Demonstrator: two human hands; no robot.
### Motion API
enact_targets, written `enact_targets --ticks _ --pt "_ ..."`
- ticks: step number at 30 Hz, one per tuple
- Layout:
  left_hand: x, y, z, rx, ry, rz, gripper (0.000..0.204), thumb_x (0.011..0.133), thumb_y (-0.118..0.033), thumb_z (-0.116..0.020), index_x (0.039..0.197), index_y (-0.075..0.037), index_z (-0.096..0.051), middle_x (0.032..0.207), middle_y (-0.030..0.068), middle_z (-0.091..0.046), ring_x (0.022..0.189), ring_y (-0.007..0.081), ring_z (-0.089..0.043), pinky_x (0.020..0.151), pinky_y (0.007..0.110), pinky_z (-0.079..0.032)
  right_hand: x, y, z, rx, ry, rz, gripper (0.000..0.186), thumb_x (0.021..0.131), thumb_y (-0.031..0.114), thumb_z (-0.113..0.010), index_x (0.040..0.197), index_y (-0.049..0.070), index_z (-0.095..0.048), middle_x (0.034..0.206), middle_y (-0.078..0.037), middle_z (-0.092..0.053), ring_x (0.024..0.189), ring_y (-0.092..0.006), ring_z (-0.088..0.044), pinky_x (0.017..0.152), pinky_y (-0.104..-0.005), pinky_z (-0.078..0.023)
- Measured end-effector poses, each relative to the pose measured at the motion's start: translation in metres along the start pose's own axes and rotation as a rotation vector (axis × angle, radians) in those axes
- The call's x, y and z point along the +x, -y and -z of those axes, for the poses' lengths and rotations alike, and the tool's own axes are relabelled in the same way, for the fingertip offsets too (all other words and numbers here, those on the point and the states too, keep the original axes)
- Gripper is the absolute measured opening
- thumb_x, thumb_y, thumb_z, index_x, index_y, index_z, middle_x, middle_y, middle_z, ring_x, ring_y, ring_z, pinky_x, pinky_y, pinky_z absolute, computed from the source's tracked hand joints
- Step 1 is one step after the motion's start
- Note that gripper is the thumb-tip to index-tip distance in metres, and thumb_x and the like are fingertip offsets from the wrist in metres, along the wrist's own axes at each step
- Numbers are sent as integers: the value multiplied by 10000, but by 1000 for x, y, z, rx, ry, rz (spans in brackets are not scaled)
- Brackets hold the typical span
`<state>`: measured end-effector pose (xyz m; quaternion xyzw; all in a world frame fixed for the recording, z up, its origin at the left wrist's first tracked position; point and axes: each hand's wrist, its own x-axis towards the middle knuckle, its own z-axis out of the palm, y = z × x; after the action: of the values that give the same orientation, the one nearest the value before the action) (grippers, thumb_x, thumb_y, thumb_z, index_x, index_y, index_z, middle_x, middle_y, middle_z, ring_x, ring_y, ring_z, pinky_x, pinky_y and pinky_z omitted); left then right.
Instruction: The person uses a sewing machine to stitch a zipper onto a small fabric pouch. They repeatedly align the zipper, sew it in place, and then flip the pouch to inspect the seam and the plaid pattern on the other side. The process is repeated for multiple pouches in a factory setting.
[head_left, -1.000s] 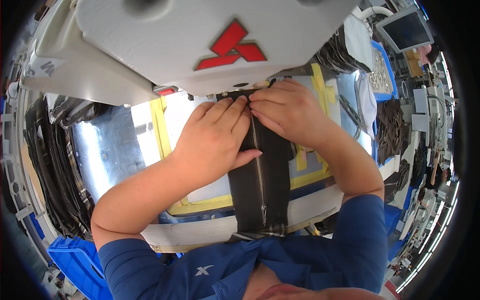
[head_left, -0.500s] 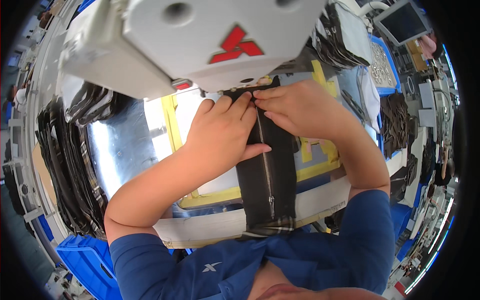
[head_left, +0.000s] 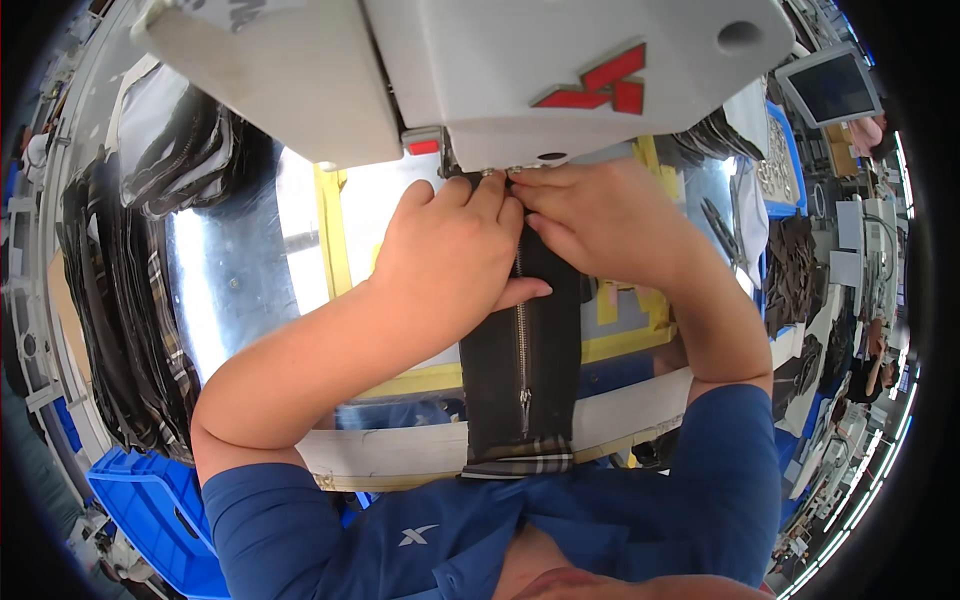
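Note:
A long black fabric piece (head_left: 490, 350) lies under both hands, with a metal zipper (head_left: 522, 340) down its middle. The zipper's slider (head_left: 525, 398) is near the close end, where a plaid edge (head_left: 520, 457) shows. My left hand (head_left: 450, 245) presses on the fabric's left side, fingers bent over it, thumb stretched out across the zipper. My right hand (head_left: 610, 220) grips the far end, its fingertips together beside my left index finger. Just beyond the fingertips stands the white sewing machine head (head_left: 480, 70), which hides the fabric's far end.
Stacked dark and plaid cloth pieces (head_left: 115, 310) line the left, below a pile with white backing (head_left: 175, 140). Tweezers or snips (head_left: 722, 232) lie to the right. A blue tray of small metal parts (head_left: 785, 165) is farther right; a blue crate (head_left: 155, 510) stands at lower left.
The view has shifted, so the machine head appears farther right. The fabric's far end, seen beyond my fingers before, is now under the machine head. Its plaid near edge lies straighter.

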<state>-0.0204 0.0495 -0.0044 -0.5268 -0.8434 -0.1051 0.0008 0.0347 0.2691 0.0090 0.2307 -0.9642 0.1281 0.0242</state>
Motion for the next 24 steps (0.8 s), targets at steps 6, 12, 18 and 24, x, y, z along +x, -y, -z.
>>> enact_targets --ticks 6,12,18,24 --pt "2 -1 9 -15 93 38 782 763 -648 -831 1161 11 -696 1349 160 -696 1083 292 -705 874 407 -527 1 3 -8 27 -70 -10 207 935 174 -676 1073 51 -769 1196 -43 -780 909 -245 -763 713 -384 -614" --pt "1 1 6 -54 69 30 789 754 -626 -849 1177 21 -695 1334 178 -698 1100 303 -711 901 412 -544 2 4 -9 49 -68 -37 194 928 177 -691 1057 56 -770 1187 -32 -777 893 -240 -761 684 -392 -607" --pt "3 0 3 -74 67 11 836 748 -620 -858 1232 37 -681 1324 181 -705 1119 309 -710 907 415 -546 -3 0 -8 -6 -69 -38 200 925 180 -698 1070 59 -764 1212 -19 -768 867 -226 -760 657 -387 -599" --pt "2 0 8 -39 103 41 864 748 -620 -857 1273 44 -682 1339 174 -704 1114 297 -712 898 408 -544 -2 5 -11 9 -83 -16 242 934 186 -705 1119 41 -763 1227 -56 -771 867 -226 -766 647 -375 -601"
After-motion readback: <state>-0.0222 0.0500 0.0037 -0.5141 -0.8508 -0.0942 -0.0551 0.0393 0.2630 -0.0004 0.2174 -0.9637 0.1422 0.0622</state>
